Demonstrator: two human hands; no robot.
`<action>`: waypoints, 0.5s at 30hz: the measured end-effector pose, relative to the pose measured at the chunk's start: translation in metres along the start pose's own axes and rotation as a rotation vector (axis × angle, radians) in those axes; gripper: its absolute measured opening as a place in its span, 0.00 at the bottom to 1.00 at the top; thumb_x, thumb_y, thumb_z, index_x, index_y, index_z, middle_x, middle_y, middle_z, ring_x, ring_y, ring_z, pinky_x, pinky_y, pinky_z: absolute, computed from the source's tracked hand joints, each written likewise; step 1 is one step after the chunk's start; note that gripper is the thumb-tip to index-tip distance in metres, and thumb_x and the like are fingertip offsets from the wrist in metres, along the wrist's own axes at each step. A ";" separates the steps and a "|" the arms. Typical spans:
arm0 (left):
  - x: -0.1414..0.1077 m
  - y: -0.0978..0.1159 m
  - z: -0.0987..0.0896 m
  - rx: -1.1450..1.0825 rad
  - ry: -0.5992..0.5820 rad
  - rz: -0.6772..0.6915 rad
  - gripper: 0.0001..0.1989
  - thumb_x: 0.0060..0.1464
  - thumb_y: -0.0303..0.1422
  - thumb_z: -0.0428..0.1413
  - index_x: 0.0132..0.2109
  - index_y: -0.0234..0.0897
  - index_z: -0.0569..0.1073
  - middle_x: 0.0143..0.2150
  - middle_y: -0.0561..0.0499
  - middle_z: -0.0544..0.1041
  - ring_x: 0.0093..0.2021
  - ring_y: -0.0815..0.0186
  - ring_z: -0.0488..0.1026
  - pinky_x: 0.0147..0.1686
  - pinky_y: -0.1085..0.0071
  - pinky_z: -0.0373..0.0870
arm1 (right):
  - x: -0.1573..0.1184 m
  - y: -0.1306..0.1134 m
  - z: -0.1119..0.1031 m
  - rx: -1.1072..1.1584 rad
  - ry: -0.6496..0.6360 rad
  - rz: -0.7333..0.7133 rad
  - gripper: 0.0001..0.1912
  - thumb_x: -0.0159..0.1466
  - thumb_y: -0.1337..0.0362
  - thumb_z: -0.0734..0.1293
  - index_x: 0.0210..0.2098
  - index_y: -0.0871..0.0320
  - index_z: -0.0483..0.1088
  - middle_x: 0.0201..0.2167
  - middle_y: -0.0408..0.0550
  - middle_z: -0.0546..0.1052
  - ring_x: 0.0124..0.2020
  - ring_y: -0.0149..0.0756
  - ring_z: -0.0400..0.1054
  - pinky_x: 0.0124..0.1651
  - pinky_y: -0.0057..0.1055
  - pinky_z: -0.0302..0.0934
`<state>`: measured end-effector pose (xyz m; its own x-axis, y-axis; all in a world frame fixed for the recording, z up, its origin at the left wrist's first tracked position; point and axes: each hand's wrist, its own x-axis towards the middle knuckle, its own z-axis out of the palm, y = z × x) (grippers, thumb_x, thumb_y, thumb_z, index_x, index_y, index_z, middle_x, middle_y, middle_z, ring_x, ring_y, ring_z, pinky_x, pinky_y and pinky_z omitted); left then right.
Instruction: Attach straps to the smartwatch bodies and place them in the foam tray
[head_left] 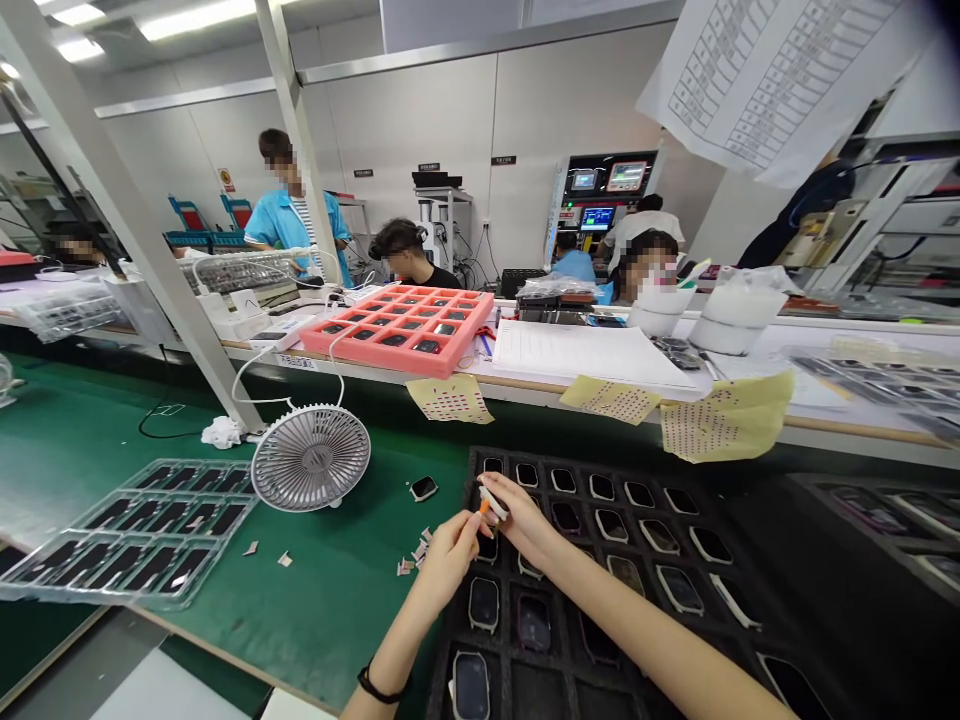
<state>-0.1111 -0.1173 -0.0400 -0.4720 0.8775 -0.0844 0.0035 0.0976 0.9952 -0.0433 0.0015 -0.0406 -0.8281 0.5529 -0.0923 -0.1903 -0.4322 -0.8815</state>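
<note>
My right hand [519,512] is closed around a pale watch case [493,502], tilted on edge above the black foam tray [536,690]. Against that case, my left hand [452,552] pinches a small orange piece [484,506]; its exact kind is too small to make out. The fingers of both hands almost meet. Rows of watch cases with dark screens, such as one watch case [484,604], lie in the tray's pockets below and right of my hands. Another watch case [424,488] rests on the green mat, left of my hands.
Small pale scraps [409,562] lie scattered on the green mat [330,600]. A white fan [311,458] stands near clear plastic trays [161,590] of black parts. On the raised shelf sits a red foam tray [450,352] of watch parts. Several people work beyond it.
</note>
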 end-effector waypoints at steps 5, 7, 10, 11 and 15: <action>0.000 0.003 0.003 -0.055 -0.030 -0.059 0.30 0.45 0.61 0.50 0.31 0.35 0.68 0.14 0.65 0.52 0.11 0.80 0.43 0.11 0.78 0.39 | -0.003 -0.004 0.003 0.118 -0.029 0.050 0.20 0.50 0.52 0.75 0.31 0.57 0.66 0.15 0.33 0.63 0.14 0.22 0.51 0.17 0.21 0.46; 0.000 0.003 0.002 -0.078 -0.048 -0.095 0.30 0.44 0.62 0.50 0.31 0.35 0.68 0.14 0.65 0.52 0.10 0.80 0.42 0.10 0.79 0.39 | -0.004 -0.004 0.004 0.149 -0.051 0.072 0.19 0.50 0.53 0.75 0.31 0.57 0.65 0.14 0.33 0.63 0.13 0.22 0.51 0.16 0.21 0.46; 0.000 0.006 0.003 -0.094 -0.068 -0.116 0.30 0.44 0.61 0.51 0.32 0.34 0.68 0.14 0.65 0.53 0.10 0.81 0.41 0.10 0.79 0.39 | -0.006 -0.004 0.005 0.199 -0.091 0.100 0.19 0.50 0.55 0.75 0.30 0.56 0.64 0.14 0.31 0.62 0.11 0.20 0.47 0.15 0.20 0.45; -0.001 0.007 0.003 -0.104 -0.075 -0.116 0.30 0.43 0.61 0.52 0.31 0.34 0.68 0.14 0.65 0.53 0.10 0.81 0.41 0.10 0.80 0.39 | -0.007 -0.004 0.005 0.217 -0.106 0.110 0.20 0.49 0.55 0.75 0.29 0.56 0.63 0.13 0.30 0.62 0.10 0.19 0.45 0.15 0.20 0.46; -0.004 0.012 0.006 -0.162 -0.072 -0.064 0.28 0.46 0.58 0.53 0.31 0.34 0.68 0.14 0.64 0.53 0.11 0.81 0.42 0.10 0.81 0.40 | -0.009 -0.006 0.008 0.286 -0.144 0.122 0.21 0.49 0.54 0.75 0.27 0.55 0.59 0.12 0.29 0.59 0.10 0.17 0.39 0.15 0.19 0.46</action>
<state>-0.1035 -0.1168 -0.0280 -0.4028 0.9037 -0.1450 -0.1694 0.0820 0.9821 -0.0392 -0.0069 -0.0307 -0.9157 0.3878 -0.1048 -0.2089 -0.6825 -0.7004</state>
